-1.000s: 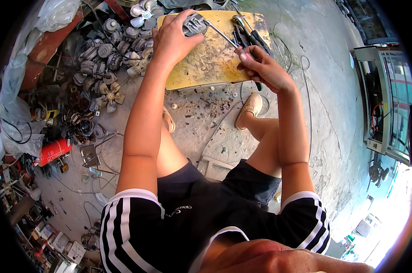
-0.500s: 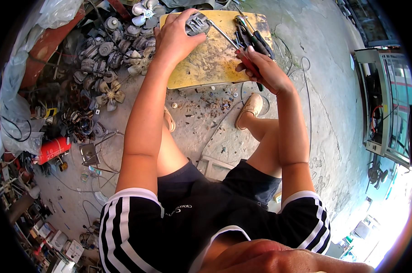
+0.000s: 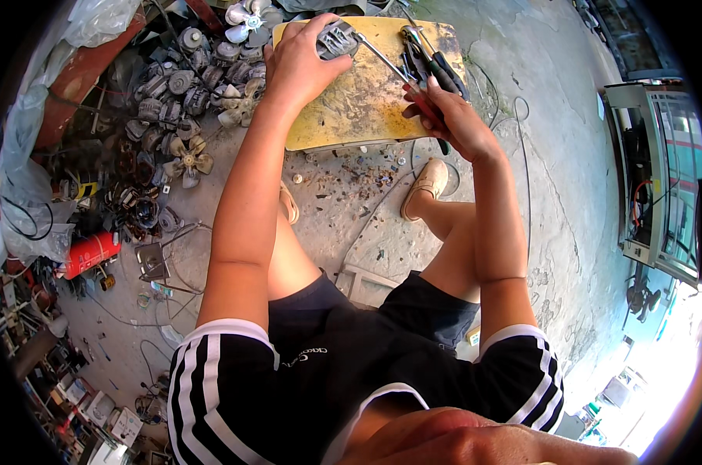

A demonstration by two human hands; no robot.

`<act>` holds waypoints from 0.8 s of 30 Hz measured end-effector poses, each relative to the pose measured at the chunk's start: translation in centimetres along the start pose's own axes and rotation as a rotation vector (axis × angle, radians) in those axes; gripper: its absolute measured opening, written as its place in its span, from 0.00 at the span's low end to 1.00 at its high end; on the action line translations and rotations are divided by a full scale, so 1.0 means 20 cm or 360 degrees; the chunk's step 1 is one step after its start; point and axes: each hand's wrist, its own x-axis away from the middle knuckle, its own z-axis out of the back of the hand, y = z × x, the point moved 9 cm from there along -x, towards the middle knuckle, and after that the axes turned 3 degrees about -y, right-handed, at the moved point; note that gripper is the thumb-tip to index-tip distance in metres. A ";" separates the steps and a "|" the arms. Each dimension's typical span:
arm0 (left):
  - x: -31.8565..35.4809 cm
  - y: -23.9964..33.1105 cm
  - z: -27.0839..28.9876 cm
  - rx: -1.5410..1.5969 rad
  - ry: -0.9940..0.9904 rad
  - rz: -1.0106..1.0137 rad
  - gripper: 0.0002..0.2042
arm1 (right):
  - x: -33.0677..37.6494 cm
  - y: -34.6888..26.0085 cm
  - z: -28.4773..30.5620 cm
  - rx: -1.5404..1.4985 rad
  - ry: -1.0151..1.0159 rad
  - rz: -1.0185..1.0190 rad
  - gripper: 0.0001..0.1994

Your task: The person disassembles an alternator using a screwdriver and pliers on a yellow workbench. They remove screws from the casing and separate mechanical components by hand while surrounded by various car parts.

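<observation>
The left hand grips a ribbed grey metal motor on the scuffed yellow board; the right hand is closed around a red-handled screwdriver.

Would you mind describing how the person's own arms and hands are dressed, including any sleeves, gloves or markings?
Both arms are bare from the short sleeves down. The left hand and right hand wear no gloves, and no watch or bracelet shows at either wrist. The shirt is black, each short sleeve ending in white stripes around the upper arm. Whether the fingers carry rings is too small to tell.

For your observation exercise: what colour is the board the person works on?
Yellow, stained and scuffed: the board shows best in the head view.
</observation>
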 end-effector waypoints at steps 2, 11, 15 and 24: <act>0.00 0.00 0.00 -0.0003 0.0006 0.0000 0.33 | -0.03 0.04 0.03 -0.0025 -0.0059 0.0034 0.19; 0.01 0.01 0.01 -0.0016 0.0019 -0.0023 0.32 | 0.00 -0.01 0.00 0.0120 0.0074 0.0089 0.20; 0.01 0.02 0.02 -0.0026 -0.0016 0.0015 0.33 | 0.01 0.02 0.01 -0.0127 0.0105 -0.0052 0.18; 0.01 0.02 0.01 -0.0050 -0.0011 0.0005 0.32 | -0.01 0.00 0.00 0.0194 0.0132 0.0138 0.18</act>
